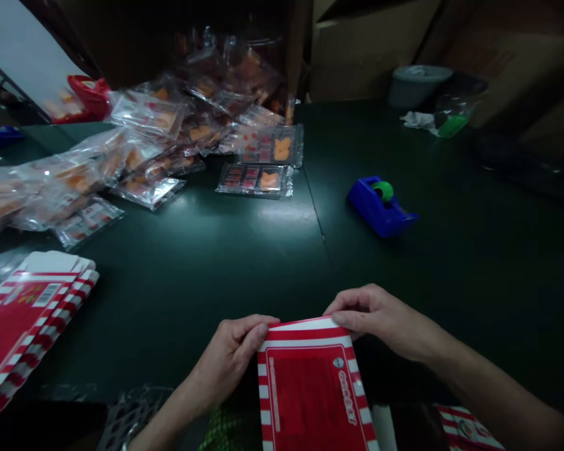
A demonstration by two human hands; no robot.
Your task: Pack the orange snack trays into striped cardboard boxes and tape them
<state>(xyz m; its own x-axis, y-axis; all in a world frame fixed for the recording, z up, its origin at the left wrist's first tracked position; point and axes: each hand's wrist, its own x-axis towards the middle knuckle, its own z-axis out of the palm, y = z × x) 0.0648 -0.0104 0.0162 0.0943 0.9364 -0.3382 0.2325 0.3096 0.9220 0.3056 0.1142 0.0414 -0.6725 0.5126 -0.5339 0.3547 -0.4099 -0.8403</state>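
Red-and-white striped carton (313,394) — long axis toward the body, held on the near side of the blue tape dispenser (378,207); left hand (230,357) and right hand (380,316) grip closed on its far edge; right hand nearer the dispenser.

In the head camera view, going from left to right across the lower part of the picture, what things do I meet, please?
stack of flat red-and-white striped cartons → left hand → red-and-white striped carton → right hand

The flat carton (313,391) has red-and-white striped borders around solid red; the tape dispenser (373,210) is bright blue.
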